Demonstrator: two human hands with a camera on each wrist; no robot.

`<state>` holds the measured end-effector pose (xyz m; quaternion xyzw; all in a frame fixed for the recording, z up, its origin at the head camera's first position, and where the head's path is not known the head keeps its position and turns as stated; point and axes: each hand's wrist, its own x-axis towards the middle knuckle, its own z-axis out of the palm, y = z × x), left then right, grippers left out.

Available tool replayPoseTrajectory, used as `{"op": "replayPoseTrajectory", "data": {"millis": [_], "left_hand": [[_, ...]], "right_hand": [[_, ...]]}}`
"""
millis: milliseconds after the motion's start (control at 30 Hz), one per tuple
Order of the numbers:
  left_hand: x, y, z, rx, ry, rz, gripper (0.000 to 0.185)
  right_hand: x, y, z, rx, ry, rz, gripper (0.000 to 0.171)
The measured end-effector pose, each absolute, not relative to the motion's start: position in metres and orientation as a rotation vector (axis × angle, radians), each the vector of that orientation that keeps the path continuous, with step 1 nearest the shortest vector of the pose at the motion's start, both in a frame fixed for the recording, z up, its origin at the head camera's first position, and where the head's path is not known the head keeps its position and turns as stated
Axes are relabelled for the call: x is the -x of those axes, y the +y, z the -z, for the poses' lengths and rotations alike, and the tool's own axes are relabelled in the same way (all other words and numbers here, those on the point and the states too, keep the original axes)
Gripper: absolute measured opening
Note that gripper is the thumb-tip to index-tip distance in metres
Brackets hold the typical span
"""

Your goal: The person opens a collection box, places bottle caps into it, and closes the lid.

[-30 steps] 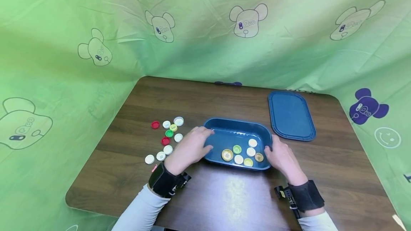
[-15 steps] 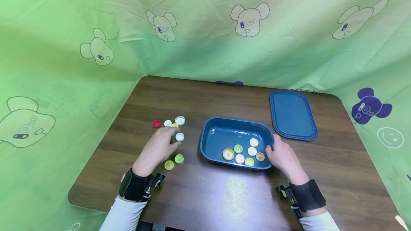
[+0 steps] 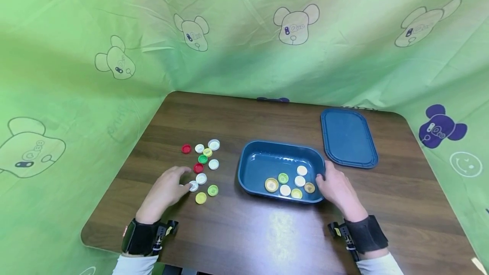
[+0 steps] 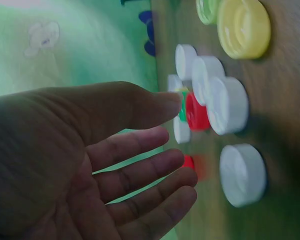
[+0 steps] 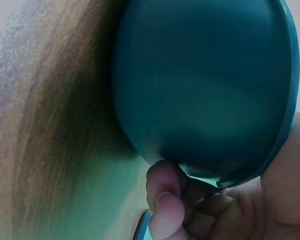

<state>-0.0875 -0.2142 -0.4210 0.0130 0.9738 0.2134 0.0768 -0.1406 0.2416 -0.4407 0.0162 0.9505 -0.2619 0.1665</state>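
Observation:
My left hand [image 3: 162, 192] hovers beside loose bottle caps at the left, fingers relaxed and apart. A white cap [image 3: 193, 186] shows right at its thumb tip in the head view. The left wrist view shows nothing between thumb and fingers; another white cap [image 4: 243, 175] lies on the table in front of them. My right hand [image 3: 338, 186] grips the right end of a blue plastic container [image 3: 263, 162], thumb at the rim. In the right wrist view, its curled fingers [image 5: 165, 182] lie against the outer wall. White, green, yellow and gold-coloured caps lie inside the container.
Red [image 3: 186, 149], green [image 3: 202, 159], yellow [image 3: 200, 198] and white [image 3: 214, 164] caps are scattered left of the container. A flat blue lid [image 3: 349, 139] lies behind it at the right. Green printed cloth [image 3: 237, 67] hangs around the wooden table [image 3: 233, 228].
My left hand has moved from the container's left end out to the caps on the left, then back nearer me. Yellow and light green caps have come into view. The right hand keeps its grip.

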Motion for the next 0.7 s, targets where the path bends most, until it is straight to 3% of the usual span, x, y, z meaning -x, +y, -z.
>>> {"op": "replayPoseTrajectory", "data": {"millis": [433,700], "left_hand": [[0.075,-0.224,0.430,-0.015,2.870,-0.590,0.039],[0.078,-0.225,0.434,0.006,2.865,-0.554,0.024]], "right_hand": [[0.140,0.241,0.440,-0.040,2.705,0.755,0.061],[0.139,0.241,0.441,-0.039,2.720,0.757,0.061]]}}
